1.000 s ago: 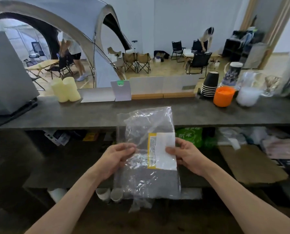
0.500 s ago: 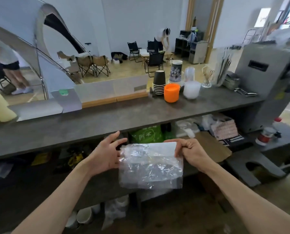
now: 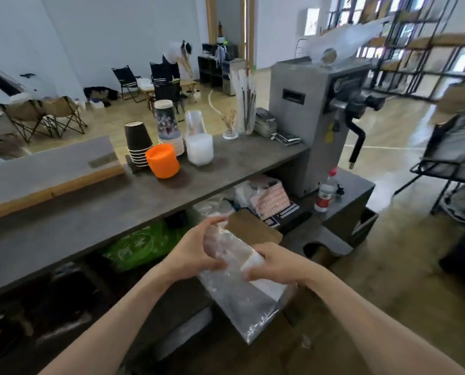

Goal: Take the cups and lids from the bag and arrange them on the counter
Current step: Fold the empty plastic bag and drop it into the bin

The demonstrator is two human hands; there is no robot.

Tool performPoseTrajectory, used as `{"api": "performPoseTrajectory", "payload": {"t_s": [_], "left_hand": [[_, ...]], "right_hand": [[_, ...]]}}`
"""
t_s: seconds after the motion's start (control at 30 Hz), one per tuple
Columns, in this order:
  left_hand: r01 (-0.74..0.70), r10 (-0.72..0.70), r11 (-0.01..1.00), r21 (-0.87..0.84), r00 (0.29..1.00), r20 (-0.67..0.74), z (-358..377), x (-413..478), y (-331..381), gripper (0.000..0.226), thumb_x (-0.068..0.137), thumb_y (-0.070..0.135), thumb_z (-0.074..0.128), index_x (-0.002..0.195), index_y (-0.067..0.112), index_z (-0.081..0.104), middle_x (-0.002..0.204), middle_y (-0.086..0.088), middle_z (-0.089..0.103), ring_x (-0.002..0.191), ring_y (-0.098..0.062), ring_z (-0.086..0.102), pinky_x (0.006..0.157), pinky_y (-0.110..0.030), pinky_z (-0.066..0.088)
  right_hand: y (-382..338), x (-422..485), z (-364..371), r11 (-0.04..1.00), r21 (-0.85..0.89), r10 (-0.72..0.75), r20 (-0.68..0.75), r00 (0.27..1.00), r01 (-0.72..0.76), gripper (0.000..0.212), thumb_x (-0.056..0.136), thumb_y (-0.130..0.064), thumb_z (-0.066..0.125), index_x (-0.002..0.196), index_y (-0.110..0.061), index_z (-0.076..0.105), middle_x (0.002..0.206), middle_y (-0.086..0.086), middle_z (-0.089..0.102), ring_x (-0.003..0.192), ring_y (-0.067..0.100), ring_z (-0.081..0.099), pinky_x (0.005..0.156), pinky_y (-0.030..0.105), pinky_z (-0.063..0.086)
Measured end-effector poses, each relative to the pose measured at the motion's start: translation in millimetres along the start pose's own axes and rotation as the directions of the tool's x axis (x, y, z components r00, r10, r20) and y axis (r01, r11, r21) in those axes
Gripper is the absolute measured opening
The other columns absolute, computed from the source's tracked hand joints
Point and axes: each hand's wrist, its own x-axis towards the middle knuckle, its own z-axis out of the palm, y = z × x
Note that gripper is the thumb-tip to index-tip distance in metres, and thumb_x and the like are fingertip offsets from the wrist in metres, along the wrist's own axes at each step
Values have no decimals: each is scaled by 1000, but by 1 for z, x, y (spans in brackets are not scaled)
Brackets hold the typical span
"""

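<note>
Head view looked down on both hands gripping a clear plastic bag (image 3: 236, 293) in front of the grey counter (image 3: 90, 212), below its front edge and apart from it. The left hand (image 3: 196, 253) curled its fingers round the bag's upper end. The right hand (image 3: 277, 266) clutched the side by the white label (image 3: 253, 262). The bag hung tilted, its lower end toward the floor; its contents could not be made out. On the countertop stood a stack of black paper cups (image 3: 138, 143), an orange container (image 3: 162, 161) just beside it, a printed cup stack (image 3: 167, 123) behind, and a frosted white container (image 3: 199, 148) next to a stack of clear cups (image 3: 195, 123). A grey machine (image 3: 307, 109) stood at the counter's right end. A green bag (image 3: 139, 244) lay on the shelf beneath.
</note>
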Motion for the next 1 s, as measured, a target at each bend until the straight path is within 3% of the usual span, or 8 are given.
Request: {"api": "performPoseTrajectory", "payload": {"t_s": [0.13, 0.2, 0.33, 0.47, 0.63, 0.73, 0.83, 1.0], "left_hand": [[106, -108, 994, -22, 993, -55, 55, 62, -1, 112, 60, 29, 94, 149, 34, 26, 122, 10, 55, 103, 4, 58, 90, -18, 50], [280, -272, 948, -151, 960, 70, 78, 90, -8, 123, 55, 46, 94, 153, 32, 21, 136, 5, 54, 117, -9, 57, 104, -35, 47], [447, -271, 811, -377, 858, 436, 128, 135, -12, 80, 72, 25, 89, 139, 15, 47, 126, -9, 68, 110, -27, 69, 94, -50, 56], [296, -183, 889, -350, 930, 320, 178, 183, -12, 27, 80, 3, 80, 103, -2, 66, 90, -14, 77, 80, -25, 75, 74, -46, 62], [208, -126, 929, -305, 956, 265, 221, 241, -11, 25, 76, 9, 84, 93, 13, 65, 82, -2, 76, 75, -13, 74, 63, -23, 57], [242, -186, 950, -197, 946, 267, 252, 267, -21, 46, 80, 28, 82, 117, 21, 57, 103, 2, 74, 94, -8, 71, 74, -23, 57], [213, -243, 966, 146, 940, 238, 295, 285, -44, 43, 95, 28, 63, 135, 15, 53, 123, -2, 67, 113, -16, 64, 92, -26, 51], [141, -371, 842, 521, 852, 368, 385, 306, -68, 44, 94, 22, 51, 135, 4, 52, 138, -15, 49, 128, -35, 49, 103, -45, 45]], "right_hand": [[58, -17, -35, 986, 147, 109, -234, 966, -75, 17, 89, -23, 69, 105, -20, 69, 99, -8, 72, 89, 2, 66, 75, 14, 50], [83, -25, -53, 964, 253, 179, -366, 913, -87, 12, 88, -24, 71, 99, -29, 69, 95, -13, 72, 87, 1, 67, 74, 15, 48], [120, -34, -84, 914, 390, 304, -476, 825, -111, 13, 87, -19, 73, 92, -28, 66, 86, -13, 71, 76, -1, 69, 62, 12, 50], [154, -34, -110, 861, 488, 413, -506, 757, -144, 13, 85, -14, 75, 93, -20, 67, 83, -6, 73, 65, -1, 69, 60, 16, 54], [197, -25, -150, 864, 460, 464, -569, 679, -204, 12, 82, -14, 77, 91, -21, 71, 81, -4, 74, 72, 10, 69, 63, 23, 54], [226, -17, -176, 868, 441, 485, -647, 588, -230, 10, 85, -14, 74, 90, -21, 71, 78, -10, 72, 71, 7, 67, 55, 14, 45], [257, -7, -208, 849, 480, 521, -689, 505, -220, 11, 89, -11, 69, 87, -22, 67, 77, -8, 67, 70, 12, 62, 51, 13, 41], [309, 22, -244, 862, 446, 489, -612, 621, -239, 20, 89, -15, 70, 77, -29, 63, 76, -8, 68, 68, 12, 63, 54, 21, 42]]}}
